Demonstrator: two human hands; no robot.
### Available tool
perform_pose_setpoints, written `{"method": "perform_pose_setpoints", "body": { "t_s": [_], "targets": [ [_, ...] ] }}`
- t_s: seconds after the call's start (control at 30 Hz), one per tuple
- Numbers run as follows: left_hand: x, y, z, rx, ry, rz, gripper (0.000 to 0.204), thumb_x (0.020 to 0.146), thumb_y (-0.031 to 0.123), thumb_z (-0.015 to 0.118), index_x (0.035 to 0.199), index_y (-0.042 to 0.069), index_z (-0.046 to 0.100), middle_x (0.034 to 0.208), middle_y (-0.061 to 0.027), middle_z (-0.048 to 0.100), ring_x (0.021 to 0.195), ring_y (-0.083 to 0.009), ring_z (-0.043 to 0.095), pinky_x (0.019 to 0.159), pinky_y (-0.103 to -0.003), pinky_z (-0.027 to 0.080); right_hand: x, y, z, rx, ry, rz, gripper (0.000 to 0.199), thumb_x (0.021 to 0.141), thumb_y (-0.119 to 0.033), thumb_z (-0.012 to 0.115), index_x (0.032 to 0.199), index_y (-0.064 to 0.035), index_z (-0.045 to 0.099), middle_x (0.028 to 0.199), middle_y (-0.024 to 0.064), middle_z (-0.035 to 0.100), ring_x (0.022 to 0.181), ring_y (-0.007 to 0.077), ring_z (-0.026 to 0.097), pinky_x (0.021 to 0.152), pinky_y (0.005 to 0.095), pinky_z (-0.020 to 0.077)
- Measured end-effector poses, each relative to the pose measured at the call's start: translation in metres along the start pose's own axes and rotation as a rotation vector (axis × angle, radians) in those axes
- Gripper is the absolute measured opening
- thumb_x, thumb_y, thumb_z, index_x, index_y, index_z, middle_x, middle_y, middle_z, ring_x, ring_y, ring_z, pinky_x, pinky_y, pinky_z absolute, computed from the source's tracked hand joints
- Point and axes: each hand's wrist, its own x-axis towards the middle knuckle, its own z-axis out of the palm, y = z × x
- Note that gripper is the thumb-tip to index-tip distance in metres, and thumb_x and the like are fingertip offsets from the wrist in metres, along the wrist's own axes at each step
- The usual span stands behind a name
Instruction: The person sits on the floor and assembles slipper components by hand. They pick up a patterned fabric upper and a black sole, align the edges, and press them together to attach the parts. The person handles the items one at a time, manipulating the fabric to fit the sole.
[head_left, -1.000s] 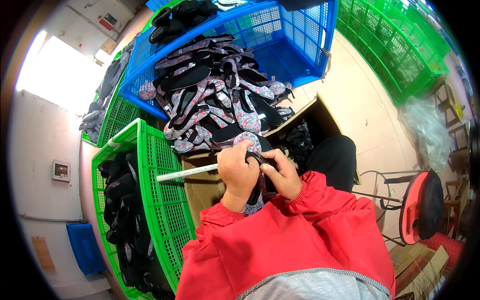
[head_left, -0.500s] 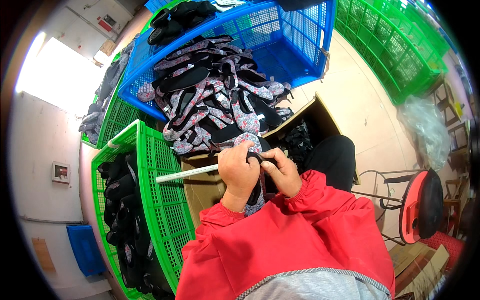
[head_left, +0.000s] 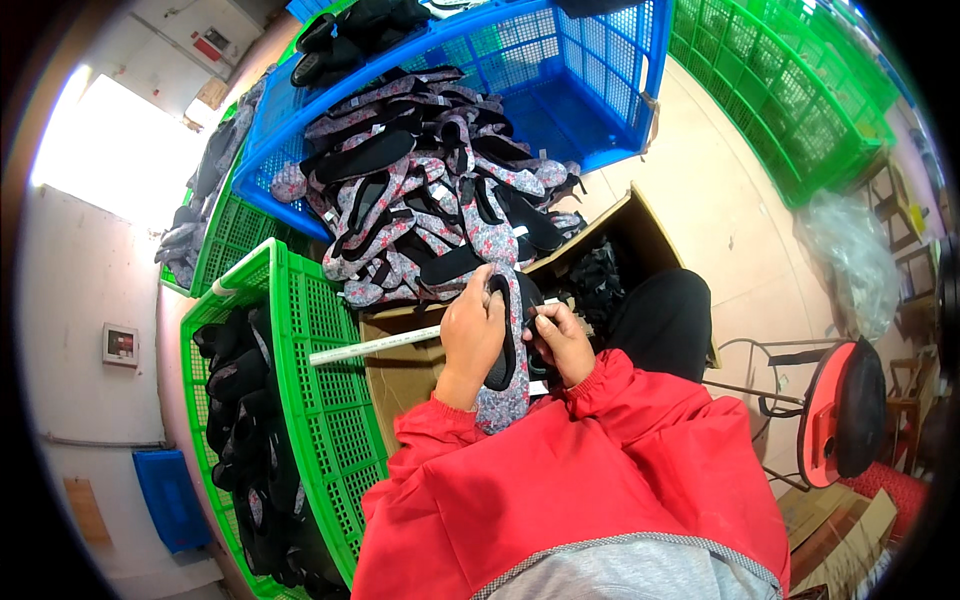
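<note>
A grey fabric shoe [head_left: 517,372] with pink flowers and a black lining stands lengthwise before me, its opening facing left. My left hand [head_left: 472,328] is closed around its left side near the upper end. My right hand [head_left: 562,342] pinches a black piece [head_left: 530,298] along the shoe's right side; whether that piece belongs to the same shoe I cannot tell. Behind both hands runs a white tube [head_left: 375,346], its middle hidden. Just beyond lies a heap of similar floral shoes [head_left: 440,215], spilling from a blue basket [head_left: 600,95].
At left a green crate [head_left: 335,400] holds black shoes [head_left: 250,430]. Below the tube is an open cardboard box [head_left: 640,235] with black scraps [head_left: 597,280]. A round red-and-black stool [head_left: 840,412] stands at right, near a clear plastic bag [head_left: 850,260]. Green crates [head_left: 770,95] line the far right.
The shoe has turned, so its opening and floral side now show. My left hand has shifted slightly left and my right hand slightly down, away from each other.
</note>
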Motion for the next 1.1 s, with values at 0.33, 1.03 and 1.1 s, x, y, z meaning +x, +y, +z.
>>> {"method": "perform_pose_setpoints", "body": {
  "t_s": [0.33, 1.03, 1.1],
  "targets": [
    [-0.033, 0.009, -0.011, 0.065, 0.121, 0.255, 0.011, 0.079, 0.004, 0.072, 0.085, 0.004, 0.063, 0.081, -0.0114, 0.059, 0.078, -0.0309, 0.059, 0.071, -0.039, 0.046, 0.002, 0.005, -0.001, -0.029, -0.023, -0.003, 0.028, 0.101, -0.029, 0.056, 0.121, -0.0095, 0.051, 0.087, 0.0009, 0.066, 0.057, 0.0028, 0.041, 0.051, 0.0178, 0.0322],
    [0.060, 0.030, 0.024, -0.047, 0.070, 0.425, 0.008, 0.075, 0.005, 0.068, 0.083, 0.006, 0.068, 0.093, -0.0106, 0.069, 0.091, -0.0316, 0.064, 0.085, -0.042, 0.049, -0.012, 0.015, -0.007, 0.083, 0.027, 0.060, 0.032, 0.098, -0.025, 0.062, 0.122, -0.0093, 0.049, 0.088, 0.0012, 0.066, 0.058, 0.0034, 0.044, 0.049, 0.0185, 0.0328],
    [0.058, 0.019, 0.001, -0.029, 0.097, 0.419, 0.017, 0.075, 0.000, 0.064, 0.091, 0.005, 0.068, 0.105, -0.0128, 0.067, 0.102, -0.0323, 0.062, 0.092, -0.041, 0.047, -0.010, 0.013, -0.007, 0.044, 0.039, 0.066, 0.035, 0.096, -0.024, 0.065, 0.123, -0.0095, 0.050, 0.089, 0.0010, 0.067, 0.059, 0.0032, 0.044, 0.049, 0.0184, 0.0331]
  ]
}}
